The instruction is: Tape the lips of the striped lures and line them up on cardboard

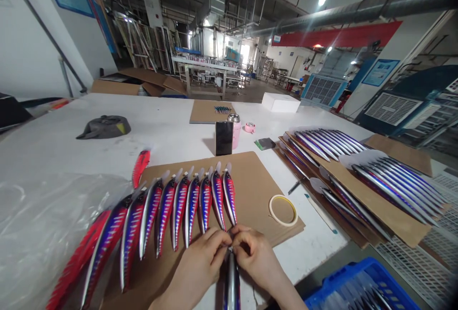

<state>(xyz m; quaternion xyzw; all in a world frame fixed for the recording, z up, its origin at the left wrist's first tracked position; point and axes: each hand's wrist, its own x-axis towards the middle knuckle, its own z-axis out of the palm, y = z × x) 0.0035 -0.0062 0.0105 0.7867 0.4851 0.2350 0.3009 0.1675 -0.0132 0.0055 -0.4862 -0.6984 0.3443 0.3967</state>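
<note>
My left hand (200, 264) and my right hand (255, 253) meet at the near edge of a brown cardboard sheet (250, 181). Both pinch the top end of one silver, blue-backed fishing lure (232, 284) that points toward me. Just beyond my fingers lies a fanned row of several red, blue and silver striped lures (179, 207) with clear lips. A single red lure (140, 166) rests apart at the sheet's far left corner. A roll of thin tape (283, 210) lies right of my right hand.
Stacked cardboard sheets with more silver-purple lures (390, 181) fill the right. A black phone (223, 138) leans on a pink tumbler (235, 130). Clear plastic wrap (43, 224) lies left, a grey cap (105, 126) farther back, a blue crate (361, 288) below right.
</note>
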